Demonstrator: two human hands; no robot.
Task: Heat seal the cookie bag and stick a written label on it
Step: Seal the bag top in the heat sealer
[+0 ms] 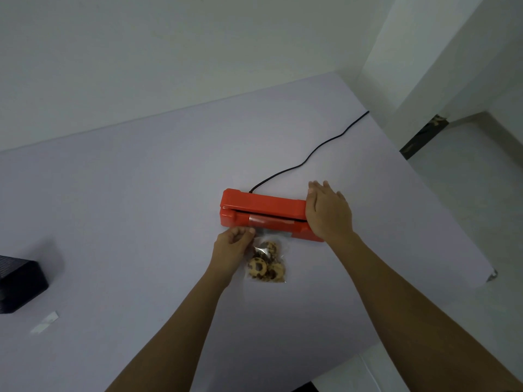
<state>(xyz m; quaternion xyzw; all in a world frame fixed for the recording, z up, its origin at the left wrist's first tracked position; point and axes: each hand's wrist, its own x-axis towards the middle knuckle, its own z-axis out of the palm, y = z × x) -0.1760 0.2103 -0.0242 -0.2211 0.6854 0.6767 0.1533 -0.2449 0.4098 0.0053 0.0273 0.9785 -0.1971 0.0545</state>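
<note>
Head view: cookie bag [266,261] pinched by left grip [233,246].

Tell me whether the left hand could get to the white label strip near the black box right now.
Probably yes: the white label strip lies uncovered on bare table, but the left hand is pinching the cookie bag.

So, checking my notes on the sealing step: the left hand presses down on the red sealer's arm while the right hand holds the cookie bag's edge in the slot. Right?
Hands are swapped. In the head view the right hand presses on the red sealer, and the left hand holds the cookie bag at its edge.
</note>
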